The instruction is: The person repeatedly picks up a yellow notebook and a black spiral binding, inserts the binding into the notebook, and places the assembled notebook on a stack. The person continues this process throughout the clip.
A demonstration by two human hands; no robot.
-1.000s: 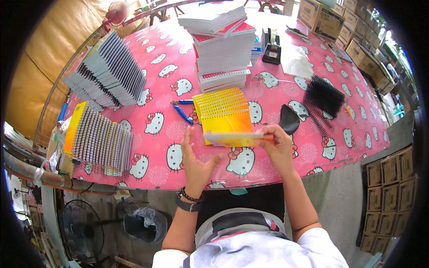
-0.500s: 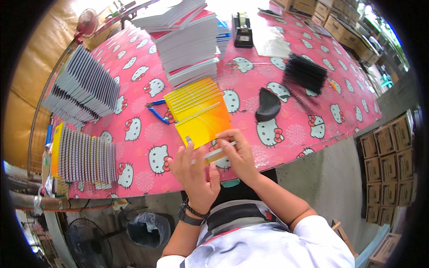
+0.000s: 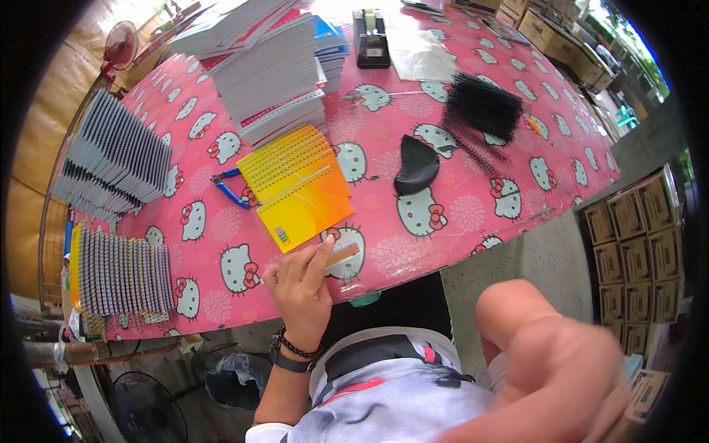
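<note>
My left hand (image 3: 301,277) rests at the near edge of the pink table, index finger stretched and the others bent. At its fingertips is a small flat strip (image 3: 344,254), orange-brown with pale edges; I cannot make out whether it is pinched or only pressed down. Just beyond lies an overlapped row of yellow-orange spiral notebooks (image 3: 304,210), fanned out. My right hand (image 3: 569,369) is raised off the table at the lower right, close to the camera and smeared by motion, so its fingers cannot be read. Blue-handled pliers (image 3: 233,193) lie left of the notebooks.
Tall paper stacks (image 3: 269,85) stand behind the notebooks. At left are upright rows of black-bound books (image 3: 118,151) and spiral notebooks (image 3: 122,269). A black curved object (image 3: 417,165), black spiral coils (image 3: 484,107) and a tape dispenser (image 3: 371,44) sit rightward. Cartons (image 3: 639,258) are stacked beyond the table.
My right hand has left the strip and swung back to the lower right, up close. My left hand stays by the strip, its fingers now more bent. The view has shifted slightly.
</note>
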